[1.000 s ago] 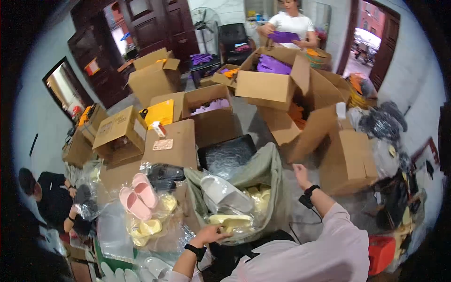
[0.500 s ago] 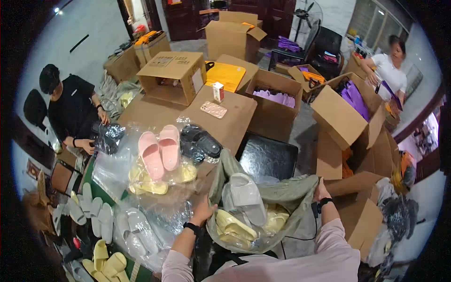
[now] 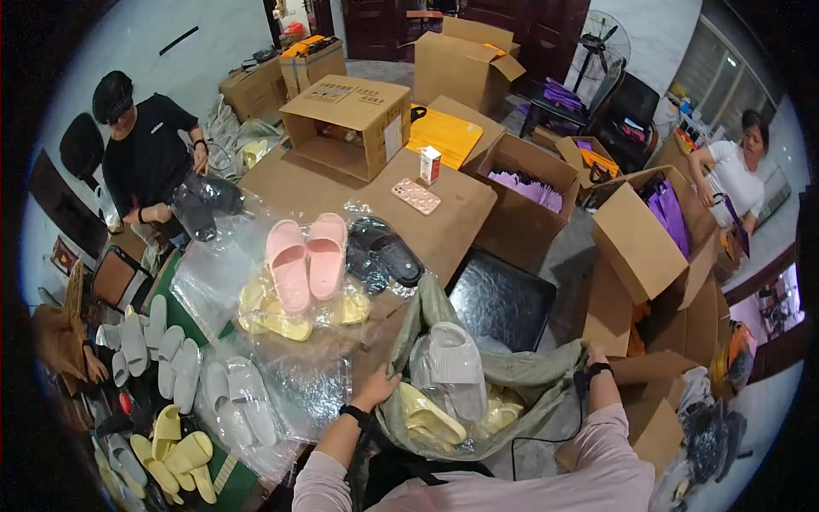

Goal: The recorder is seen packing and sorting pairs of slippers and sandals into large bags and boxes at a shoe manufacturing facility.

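Two hands hold a big sack open, low in the middle.
The left hand (image 3: 378,388) and right hand (image 3: 595,358) each pinch the green sack's (image 3: 546,375) rim tight; pull wide so slippers (image 3: 431,414) stay inside.

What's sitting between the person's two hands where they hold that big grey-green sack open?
In the head view, between the left hand and right hand gripping the grey-green sack, lie a bagged white slipper and yellow slippers.

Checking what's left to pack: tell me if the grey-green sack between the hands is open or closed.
Open. The left hand and right hand hold the sack by its rim, mouth spread wide, with bagged slippers visible inside.
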Action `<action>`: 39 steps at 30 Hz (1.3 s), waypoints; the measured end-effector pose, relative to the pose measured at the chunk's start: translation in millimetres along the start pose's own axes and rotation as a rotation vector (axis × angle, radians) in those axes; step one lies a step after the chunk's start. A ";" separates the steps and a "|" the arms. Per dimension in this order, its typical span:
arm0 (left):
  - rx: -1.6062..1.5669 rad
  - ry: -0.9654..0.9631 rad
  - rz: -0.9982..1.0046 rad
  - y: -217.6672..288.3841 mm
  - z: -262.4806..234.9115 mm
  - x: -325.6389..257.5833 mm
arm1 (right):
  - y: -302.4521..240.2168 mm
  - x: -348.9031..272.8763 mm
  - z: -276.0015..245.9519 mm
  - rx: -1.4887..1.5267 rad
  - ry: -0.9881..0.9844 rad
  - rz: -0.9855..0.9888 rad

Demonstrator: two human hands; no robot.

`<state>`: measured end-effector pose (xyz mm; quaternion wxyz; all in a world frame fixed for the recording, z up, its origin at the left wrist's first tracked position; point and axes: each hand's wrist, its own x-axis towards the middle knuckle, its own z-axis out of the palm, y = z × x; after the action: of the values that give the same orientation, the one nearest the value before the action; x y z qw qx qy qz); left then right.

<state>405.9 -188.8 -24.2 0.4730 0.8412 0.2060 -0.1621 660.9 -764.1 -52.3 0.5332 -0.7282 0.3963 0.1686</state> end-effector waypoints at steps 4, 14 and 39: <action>0.011 -0.007 -0.144 16.2 -21.6 -29.5 | -19.0 -39.3 88.5 -0.548 0.058 -0.389; -0.429 -0.025 0.103 0.3 -26.0 33.6 | -15.4 -290.4 131.2 -0.746 -0.965 -0.388; -0.930 -0.279 -0.284 38.6 -34.2 252.5 | 292.5 -356.1 -26.5 0.084 -0.368 0.002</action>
<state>645.7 -128.6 -97.0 0.7939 0.4755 0.3034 -0.2269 210.9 -681.1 7.5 0.6263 -0.6618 0.2996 0.2828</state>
